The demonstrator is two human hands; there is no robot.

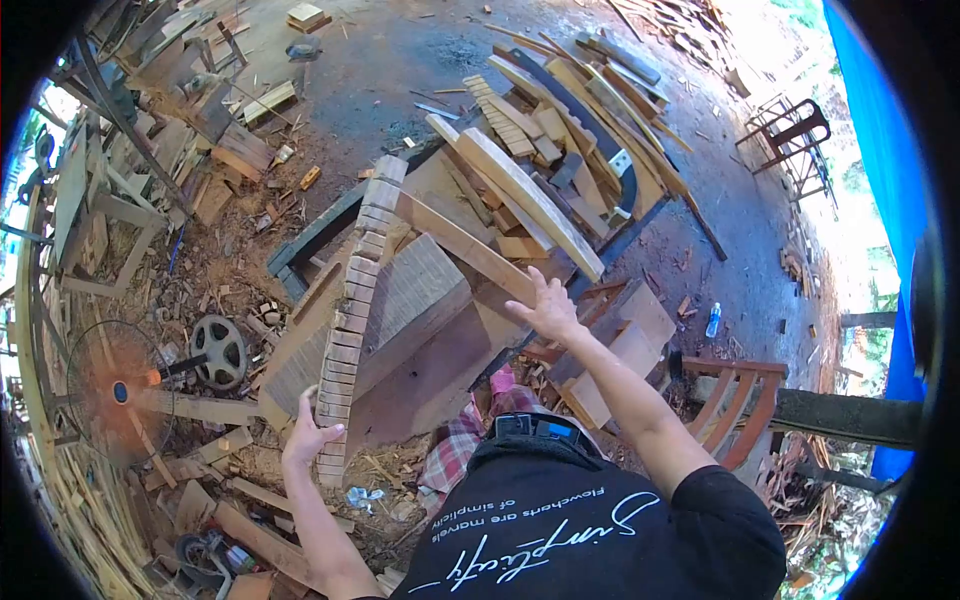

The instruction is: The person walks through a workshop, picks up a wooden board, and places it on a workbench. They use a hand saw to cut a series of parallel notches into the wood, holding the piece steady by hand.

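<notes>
The notched wooden beam [345,330] lies lengthwise beside the large wood block [415,295], overlapping its edge. The left hand [312,430] is at the beam's near end, partly open, thumb apart from the fingers; whether it grips cannot be determined. The right hand [548,308] is open, fingers spread, at the near end of the flat plank [465,245].

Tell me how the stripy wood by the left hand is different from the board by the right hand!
The stripy wood has many lines across it, but the board looks plain. The stripy wood looks longer, and the board shorter. Both are long, narrow and wooden.
</notes>
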